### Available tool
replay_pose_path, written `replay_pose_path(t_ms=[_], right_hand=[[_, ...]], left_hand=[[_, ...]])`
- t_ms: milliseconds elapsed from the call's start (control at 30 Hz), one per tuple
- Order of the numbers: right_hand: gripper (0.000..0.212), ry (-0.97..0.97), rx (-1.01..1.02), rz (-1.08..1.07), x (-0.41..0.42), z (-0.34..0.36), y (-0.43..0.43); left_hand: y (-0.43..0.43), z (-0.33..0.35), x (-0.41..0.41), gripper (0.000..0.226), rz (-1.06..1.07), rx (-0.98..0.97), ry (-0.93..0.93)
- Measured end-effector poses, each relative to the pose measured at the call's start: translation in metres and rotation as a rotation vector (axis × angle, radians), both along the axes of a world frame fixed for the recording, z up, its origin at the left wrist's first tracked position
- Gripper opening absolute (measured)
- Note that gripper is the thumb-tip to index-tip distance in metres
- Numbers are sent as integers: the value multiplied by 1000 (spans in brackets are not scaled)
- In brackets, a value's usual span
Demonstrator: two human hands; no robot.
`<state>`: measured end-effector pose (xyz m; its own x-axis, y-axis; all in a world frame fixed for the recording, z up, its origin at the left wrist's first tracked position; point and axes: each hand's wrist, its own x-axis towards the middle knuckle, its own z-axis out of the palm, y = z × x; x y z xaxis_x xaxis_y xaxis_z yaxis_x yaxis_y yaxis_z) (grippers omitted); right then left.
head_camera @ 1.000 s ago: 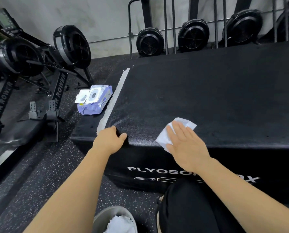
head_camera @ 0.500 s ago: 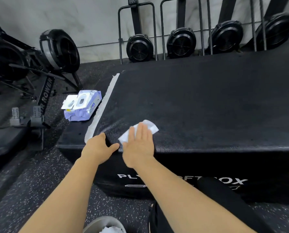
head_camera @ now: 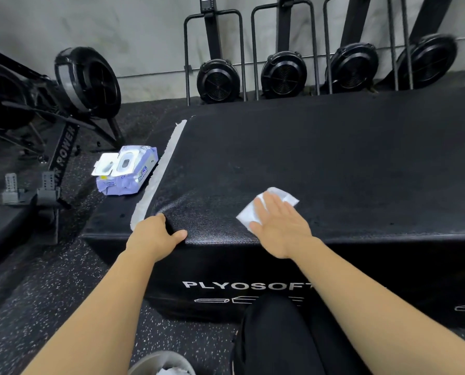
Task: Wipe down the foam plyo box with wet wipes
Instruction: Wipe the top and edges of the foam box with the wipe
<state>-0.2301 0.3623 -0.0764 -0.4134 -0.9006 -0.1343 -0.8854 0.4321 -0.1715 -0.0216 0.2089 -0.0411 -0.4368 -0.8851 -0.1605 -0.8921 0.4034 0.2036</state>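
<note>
The black foam plyo box (head_camera: 320, 163) fills the middle and right, its front face lettered PLYOSOFT. My right hand (head_camera: 280, 226) lies flat, fingers together, pressing a white wet wipe (head_camera: 255, 212) onto the top near the front edge. My left hand (head_camera: 155, 234) grips the box's front left corner, thumb over the edge. The surface between my hands looks damp and shiny. A purple pack of wet wipes (head_camera: 126, 171) with its white lid flipped up rests on a lower black ledge left of the box.
A worn white strip (head_camera: 158, 174) runs along the box's left edge. Air rowers (head_camera: 85, 82) stand at the left and several more are stored upright along the back wall (head_camera: 282, 74). A grey bin (head_camera: 161, 364) with used wipes sits by my knee (head_camera: 280, 336).
My right hand has slid the wipe to the right along the front of the top, away from my left hand. The left hand keeps its grip on the corner.
</note>
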Motion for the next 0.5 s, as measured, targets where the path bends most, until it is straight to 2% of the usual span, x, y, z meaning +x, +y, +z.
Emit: replay_pose_path(t_ms=[133, 333, 500], right_hand=[[63, 22, 71, -55, -2, 1, 10], [66, 14, 122, -233, 28, 5, -22], [68, 16, 132, -146, 60, 10, -82]], left_hand=[[3, 0, 1, 60, -1, 7, 26], [2, 2, -1, 59, 17, 6, 31], [-2, -2, -1, 54, 28, 9, 40]])
